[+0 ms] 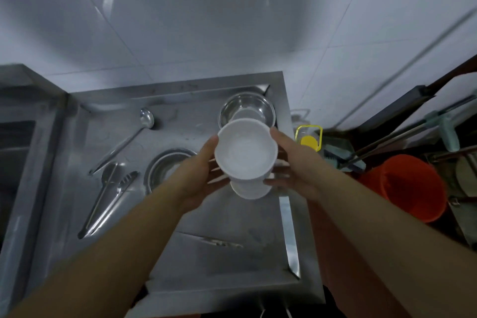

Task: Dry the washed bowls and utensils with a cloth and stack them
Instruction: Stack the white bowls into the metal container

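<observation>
A white bowl (245, 150) is held up above the steel counter (232, 219) between both hands. My left hand (204, 170) cups its left side and underside, and my right hand (291, 162) grips its right side. Directly below it shows part of another white bowl (249, 190). A steel bowl (247, 108) sits at the counter's far right, and a second steel bowl (165, 165) lies left of my left wrist. A ladle (129, 137), a steel spoon (107, 178) and tongs (108, 204) lie on the counter's left part. No cloth is visible.
A sink basin (15, 142) is at the far left. Right of the counter, on the floor, stand an orange bucket (402, 186), a yellow-capped container (308, 137) and a mop or brush (340, 157). A tiled wall rises behind.
</observation>
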Demonstrator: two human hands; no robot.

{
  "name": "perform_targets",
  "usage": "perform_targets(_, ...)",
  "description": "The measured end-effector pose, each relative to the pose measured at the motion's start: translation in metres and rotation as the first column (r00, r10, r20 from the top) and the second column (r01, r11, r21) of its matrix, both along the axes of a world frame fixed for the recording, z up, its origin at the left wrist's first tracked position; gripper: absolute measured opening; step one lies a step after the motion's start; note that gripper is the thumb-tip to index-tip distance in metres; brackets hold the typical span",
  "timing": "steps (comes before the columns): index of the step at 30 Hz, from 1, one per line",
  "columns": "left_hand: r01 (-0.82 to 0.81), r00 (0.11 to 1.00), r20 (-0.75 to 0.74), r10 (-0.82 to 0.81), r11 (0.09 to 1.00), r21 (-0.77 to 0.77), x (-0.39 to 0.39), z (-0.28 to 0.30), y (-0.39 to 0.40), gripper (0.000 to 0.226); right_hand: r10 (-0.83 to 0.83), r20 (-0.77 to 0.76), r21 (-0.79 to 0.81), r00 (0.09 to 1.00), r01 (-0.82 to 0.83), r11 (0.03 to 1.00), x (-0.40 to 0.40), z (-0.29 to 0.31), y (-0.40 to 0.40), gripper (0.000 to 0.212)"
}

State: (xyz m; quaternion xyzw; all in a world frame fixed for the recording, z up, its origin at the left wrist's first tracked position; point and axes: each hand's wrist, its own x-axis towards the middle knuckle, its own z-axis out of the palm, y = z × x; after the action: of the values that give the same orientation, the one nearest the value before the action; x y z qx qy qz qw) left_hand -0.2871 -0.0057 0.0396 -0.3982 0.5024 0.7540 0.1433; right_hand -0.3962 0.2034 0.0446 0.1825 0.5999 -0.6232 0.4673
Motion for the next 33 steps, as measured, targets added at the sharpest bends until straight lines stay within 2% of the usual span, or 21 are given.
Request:
perform_targets(6,-0.010,1.000,-0.022,0.009,0.999,-0.051,-0.084,-0.020,-0.032,0.079,-0.059,-0.048,0.001,0.997,0.059,0.998,-0.069,0.003,-0.037,0.050)
perform_targets(9,-0.001,1.000,-0.013,0.000,0.998,-0.055,-0.117,-0.038,-0.042,0.077,-0.042,-0.031,0.010,0.999,0.042,0.999,-0.096,-0.010,-0.050,0.046)
perform_targets(18,-0.017,1.000,0.014,0.018,1.000,-0.015,-0.167,-0.086,-0.038,0.058,-0.163,-0.009,0.080,0.987,0.163,0.983,-0.130,-0.082,-0.082,0.068)
perform_targets(23,-0.057,0.998,0.041,0.057,0.998,-0.002,-0.176,-0.106,-0.041,0.063,-0.217,0.022,0.088,0.976,0.214,0.973,-0.135,-0.111,-0.095,0.081)
perform_targets(29,-0.093,0.993,0.073,0.095,0.995,-0.026,-0.179,-0.122,-0.038,0.063,-0.273,0.051,0.059,0.961,0.270,0.961,-0.135,-0.126,-0.097,0.064)
perform_targets(33,-0.145,0.986,0.074,0.147,0.989,-0.042,-0.179,-0.121,-0.036,0.056,-0.275,0.039,0.067,0.961,0.272,0.960,-0.135,-0.130,-0.099,0.066)
